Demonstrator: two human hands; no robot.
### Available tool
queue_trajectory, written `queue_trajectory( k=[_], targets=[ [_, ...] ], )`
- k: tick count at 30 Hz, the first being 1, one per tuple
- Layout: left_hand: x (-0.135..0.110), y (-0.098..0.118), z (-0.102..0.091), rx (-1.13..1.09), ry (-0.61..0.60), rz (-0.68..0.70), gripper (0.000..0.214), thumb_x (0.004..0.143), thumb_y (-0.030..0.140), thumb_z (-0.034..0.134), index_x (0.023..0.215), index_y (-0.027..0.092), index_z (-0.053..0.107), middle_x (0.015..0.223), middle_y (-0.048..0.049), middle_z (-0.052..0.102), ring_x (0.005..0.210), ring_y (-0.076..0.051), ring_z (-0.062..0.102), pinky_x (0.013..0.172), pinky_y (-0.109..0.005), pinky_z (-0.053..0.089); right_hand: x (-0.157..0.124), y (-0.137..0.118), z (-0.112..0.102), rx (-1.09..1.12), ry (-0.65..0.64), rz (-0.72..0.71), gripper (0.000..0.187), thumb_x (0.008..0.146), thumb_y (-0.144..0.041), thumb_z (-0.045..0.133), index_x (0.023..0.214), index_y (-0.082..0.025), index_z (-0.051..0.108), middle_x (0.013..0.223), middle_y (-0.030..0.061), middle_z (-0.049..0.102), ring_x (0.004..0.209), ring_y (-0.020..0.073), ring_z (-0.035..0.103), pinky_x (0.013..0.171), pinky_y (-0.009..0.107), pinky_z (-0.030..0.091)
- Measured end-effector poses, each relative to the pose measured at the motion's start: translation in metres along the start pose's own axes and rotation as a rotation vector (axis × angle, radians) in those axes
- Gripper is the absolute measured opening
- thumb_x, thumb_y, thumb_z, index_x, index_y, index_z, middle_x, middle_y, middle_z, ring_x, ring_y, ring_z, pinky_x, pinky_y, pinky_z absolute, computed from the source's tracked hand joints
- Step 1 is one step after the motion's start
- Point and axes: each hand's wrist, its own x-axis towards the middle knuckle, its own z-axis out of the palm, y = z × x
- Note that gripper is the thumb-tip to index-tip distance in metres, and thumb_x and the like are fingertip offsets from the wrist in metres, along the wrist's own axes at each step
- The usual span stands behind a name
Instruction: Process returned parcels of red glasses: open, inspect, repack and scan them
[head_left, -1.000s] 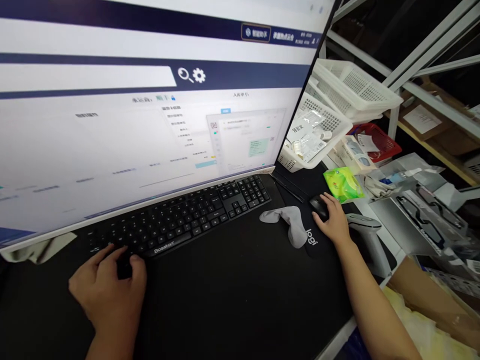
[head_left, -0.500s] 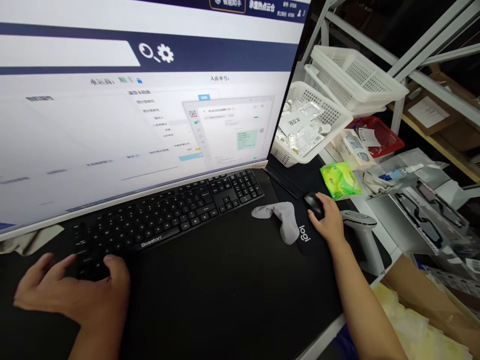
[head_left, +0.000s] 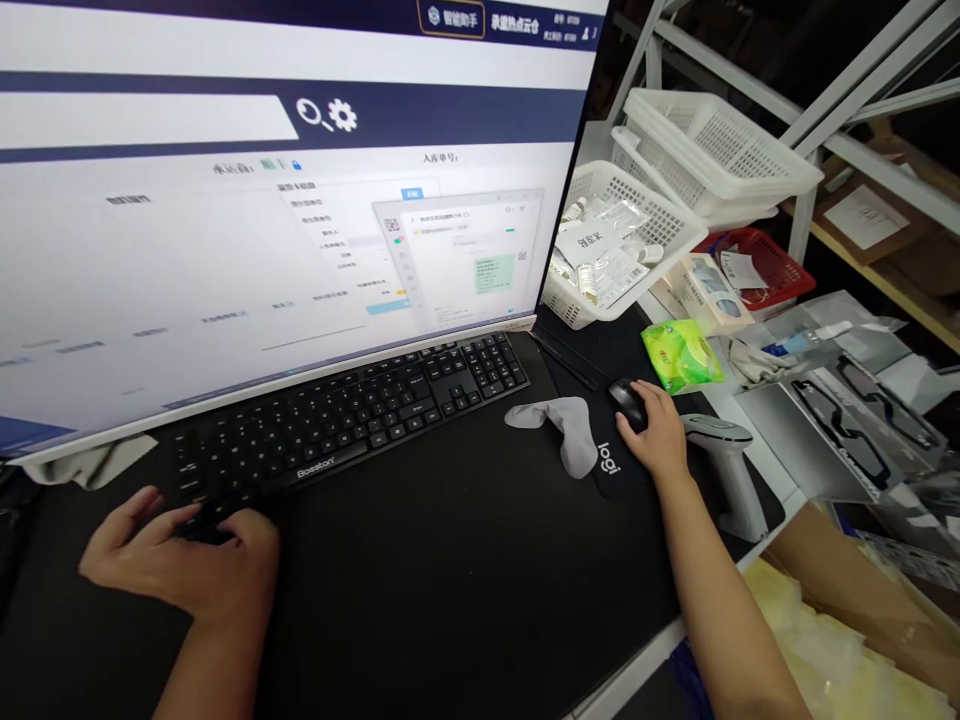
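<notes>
the left hand (head_left: pixel 180 570) lies flat with fingers spread, holding nothing, its fingertips on the keys at the near left corner of the black keyboard (head_left: pixel 352 415). well apart from it, the right hand (head_left: pixel 656 435) is cupped over a black mouse (head_left: pixel 626 400), palm down and wrist near the wrist rest (head_left: pixel 611 465) marked "logi". both sit on a dark desk mat (head_left: pixel 450 580). the step in hand looks like working a form on the monitor (head_left: pixel 300 230), one hand keying and the other steering the pointer. any key further along would call for the left fingers to stretch rightward, while the mouse needs only a small slide or click. a grey cloth (head_left: pixel 566 425) lies just left of the mouse and a handheld scanner (head_left: pixel 724 460) stands just right of the wrist. a green packet (head_left: pixel 681 355) and a white basket (head_left: pixel 600 250) of sachets are beyond. the screen text is too blurred to read, most of the mouse is covered by the hand, and the monitor's left side is cut off.
</notes>
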Motion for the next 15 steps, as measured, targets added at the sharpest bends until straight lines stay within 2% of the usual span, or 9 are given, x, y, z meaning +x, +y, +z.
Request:
queue_trajectory(
  k=[3, 5, 7, 9, 12, 15],
  targets=[
    [-0.001, 0.0, 0.0, -0.011, -0.022, -0.067, 0.042, 0.046, 0.004, 0.054, 0.083, 0.022, 0.045, 0.129, -0.0184, 0.052, 0.124, -0.041, 0.054, 0.102, -0.059, 0.044, 0.0, 0.0, 0.0, -0.007, -0.005, 0.012, 0.049, 0.086, -0.034, 0.064, 0.133, -0.022, 0.056, 0.134, 0.0147, 0.059, 0.124, 0.0313, 0.059, 0.104, 0.051, 0.051],
    [0.0, -0.001, 0.001, 0.019, -0.04, -0.062, 0.031, 0.049, 0.007, 0.056, 0.075, 0.022, 0.047, 0.126, -0.0168, 0.053, 0.118, -0.039, 0.056, 0.093, -0.055, 0.047, 0.0, -0.001, 0.0, -0.009, -0.008, 0.019, 0.049, 0.086, -0.035, 0.064, 0.133, -0.021, 0.056, 0.134, 0.0147, 0.059, 0.124, 0.0313, 0.058, 0.104, 0.051, 0.051],
    [0.003, -0.002, 0.002, 0.038, -0.062, 0.028, 0.019, 0.052, 0.011, 0.06, 0.068, 0.02, 0.052, 0.117, -0.0145, 0.059, 0.093, -0.03, 0.061, 0.072, -0.044, 0.047, 0.0, -0.001, 0.0, -0.011, -0.014, 0.026, 0.05, 0.087, -0.035, 0.064, 0.134, -0.021, 0.056, 0.134, 0.0147, 0.059, 0.124, 0.0313, 0.058, 0.105, 0.051, 0.051],
    [0.008, -0.003, 0.004, 0.018, -0.085, 0.126, 0.012, 0.052, 0.014, 0.063, 0.061, 0.018, 0.057, 0.103, -0.0105, 0.066, 0.062, -0.015, 0.05, 0.055, -0.031, 0.034, 0.0, -0.001, 0.0, -0.013, -0.017, 0.028, 0.049, 0.087, -0.035, 0.063, 0.134, -0.021, 0.056, 0.135, 0.0147, 0.058, 0.125, 0.0313, 0.058, 0.105, 0.051, 0.051],
    [0.014, -0.002, 0.004, -0.031, -0.096, 0.198, 0.008, 0.049, 0.014, 0.066, 0.054, 0.016, 0.06, 0.091, -0.0068, 0.07, 0.048, -0.005, 0.031, 0.049, -0.025, 0.024, 0.0, -0.002, 0.001, -0.017, -0.012, 0.032, 0.049, 0.087, -0.035, 0.063, 0.134, -0.022, 0.055, 0.135, 0.0149, 0.058, 0.125, 0.0316, 0.057, 0.105, 0.051, 0.051],
    [0.019, 0.003, 0.002, -0.079, -0.096, 0.215, 0.006, 0.051, 0.014, 0.066, 0.055, 0.017, 0.063, 0.082, -0.0052, 0.069, 0.049, -0.006, 0.035, 0.05, -0.024, 0.025, 0.0, -0.002, 0.001, -0.017, -0.013, 0.044, 0.05, 0.087, -0.036, 0.063, 0.135, -0.023, 0.055, 0.135, 0.0147, 0.057, 0.125, 0.0322, 0.057, 0.104, 0.052, 0.051]
  ],
)
